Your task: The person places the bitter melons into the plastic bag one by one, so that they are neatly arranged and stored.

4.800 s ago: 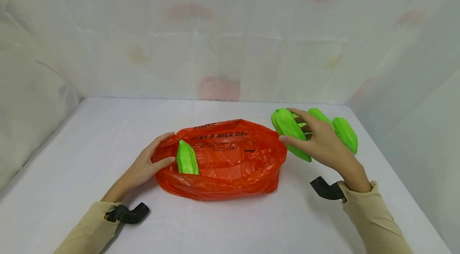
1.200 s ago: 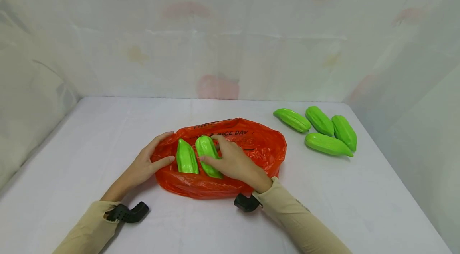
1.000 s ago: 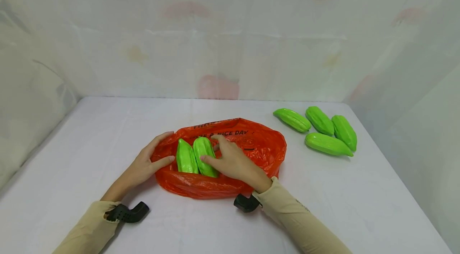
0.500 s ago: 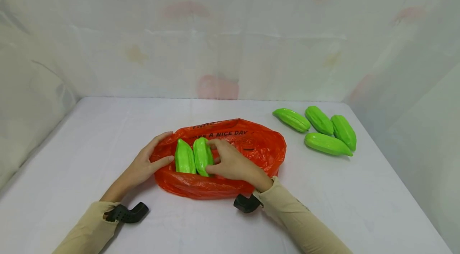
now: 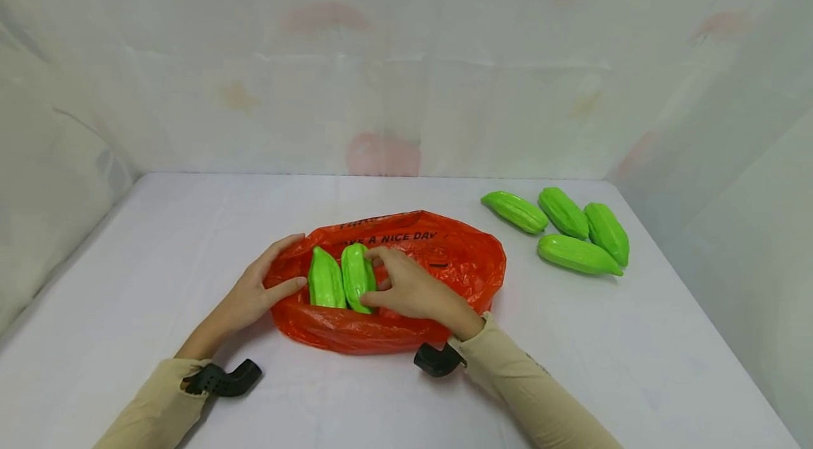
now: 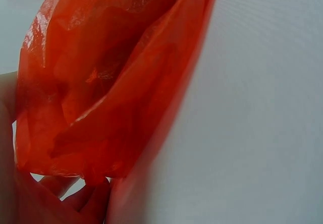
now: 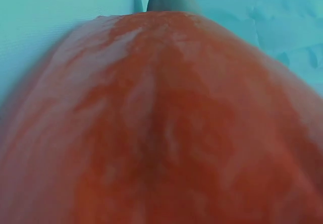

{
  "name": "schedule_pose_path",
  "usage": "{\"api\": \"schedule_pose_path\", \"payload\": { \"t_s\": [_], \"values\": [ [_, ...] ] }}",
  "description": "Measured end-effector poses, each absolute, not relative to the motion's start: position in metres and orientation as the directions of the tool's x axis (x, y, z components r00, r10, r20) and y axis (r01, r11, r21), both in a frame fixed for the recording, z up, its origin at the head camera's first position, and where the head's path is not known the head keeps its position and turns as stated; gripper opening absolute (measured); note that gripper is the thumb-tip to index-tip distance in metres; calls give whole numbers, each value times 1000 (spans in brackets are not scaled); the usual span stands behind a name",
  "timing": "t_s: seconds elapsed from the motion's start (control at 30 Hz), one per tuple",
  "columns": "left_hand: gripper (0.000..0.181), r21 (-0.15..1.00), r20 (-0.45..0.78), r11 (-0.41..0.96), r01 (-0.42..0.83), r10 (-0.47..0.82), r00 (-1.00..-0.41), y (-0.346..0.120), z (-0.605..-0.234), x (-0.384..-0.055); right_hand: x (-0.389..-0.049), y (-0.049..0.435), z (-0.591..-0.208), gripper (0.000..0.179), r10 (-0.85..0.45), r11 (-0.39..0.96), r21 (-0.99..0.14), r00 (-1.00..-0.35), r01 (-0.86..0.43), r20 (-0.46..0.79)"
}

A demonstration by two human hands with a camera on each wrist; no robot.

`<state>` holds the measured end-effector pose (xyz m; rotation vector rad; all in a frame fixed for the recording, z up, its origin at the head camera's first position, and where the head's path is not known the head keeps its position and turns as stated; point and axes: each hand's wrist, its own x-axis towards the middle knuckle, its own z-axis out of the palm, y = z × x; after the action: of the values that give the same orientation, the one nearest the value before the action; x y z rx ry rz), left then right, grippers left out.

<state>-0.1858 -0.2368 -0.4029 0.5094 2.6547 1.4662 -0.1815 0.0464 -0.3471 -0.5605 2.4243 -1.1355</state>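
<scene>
A red plastic bag [image 5: 406, 332] with black lettering lies with its mouth wide. My left hand [image 5: 257, 290] holds its left rim, thumb over the inner side and fingers outside; the left wrist view shows fingers behind the red film. Inside the bag, two bright green, ridged, elongated fruits [image 5: 326, 279] lie side by side at the left. My right hand [image 5: 413, 286] reaches in from the right, its thumb and index fingertips at the right side of the second green fruit [image 5: 356, 272]. In the right wrist view the bag [image 7: 166, 123] hides the fingers.
Several more green ridged fruits [image 5: 579, 255] lie in a group at the back right of the white table [image 5: 571, 350]. Pale patterned cloth [image 5: 381, 96] rises behind and at both sides. Black wrist mounts [image 5: 225, 378] stick out from the sleeves.
My right hand has carried the second green fruit from the right into the bag, beside the first. Its thumb has since slid back to the fruit's right edge. My left hand stays on the rim.
</scene>
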Motion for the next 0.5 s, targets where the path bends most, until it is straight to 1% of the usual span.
{"api": "schedule_pose_path", "payload": {
  "t_s": [0.27,0.5],
  "values": [
    [66,810,109,522,265,310,-945,-237,-404,-184,-182,53,-342,63,-515,596,-772,-843,-222,-155],
    [66,826,113,498,263,311,-944,-237,-405,-184,-181,60,-336,59,-521,579,-779,-844,-241,-126]
  ]
}}
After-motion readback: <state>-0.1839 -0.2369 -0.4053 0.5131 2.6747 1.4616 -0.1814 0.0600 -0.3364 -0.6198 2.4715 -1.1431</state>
